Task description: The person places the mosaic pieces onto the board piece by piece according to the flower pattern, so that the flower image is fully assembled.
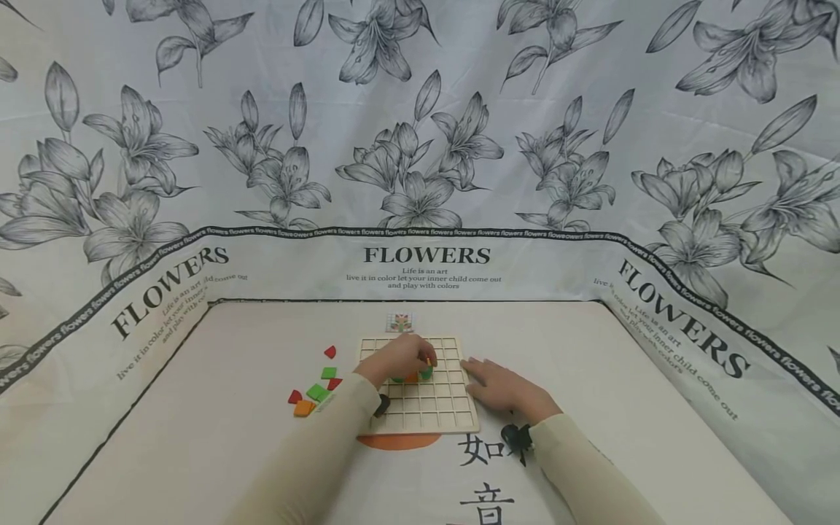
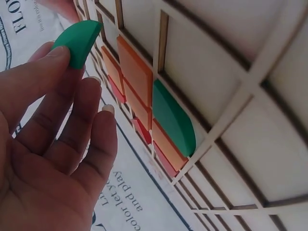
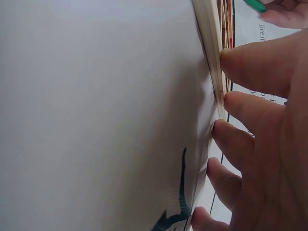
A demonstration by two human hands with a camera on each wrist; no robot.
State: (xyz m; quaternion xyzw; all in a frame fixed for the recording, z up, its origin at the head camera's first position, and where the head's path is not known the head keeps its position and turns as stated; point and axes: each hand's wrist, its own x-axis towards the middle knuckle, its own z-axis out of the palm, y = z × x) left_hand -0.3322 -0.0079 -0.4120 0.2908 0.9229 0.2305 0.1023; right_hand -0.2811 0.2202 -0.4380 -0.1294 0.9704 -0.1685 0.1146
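My left hand (image 1: 402, 357) is over the wooden grid board (image 1: 446, 415). In the left wrist view, its thumb and fingers pinch a green piece (image 2: 79, 41) with one curved edge, held apart from the board. A second green piece (image 2: 173, 120) lies in a cell there, beside several orange pieces (image 2: 134, 67) and red pieces (image 2: 141, 130). My right hand (image 1: 502, 386) rests at the board's right side with fingers spread. Its thumb and forefinger touch the board's edge (image 3: 216, 82) in the right wrist view. My left hand partly hides the filled cells from the head view.
Left of the board lie loose red pieces (image 1: 330, 351), green squares (image 1: 318, 392) and an orange piece (image 1: 304, 408). A small pattern card (image 1: 399, 322) lies behind the board. Flower-printed cloth (image 1: 426, 266) encloses the table at the back and sides.
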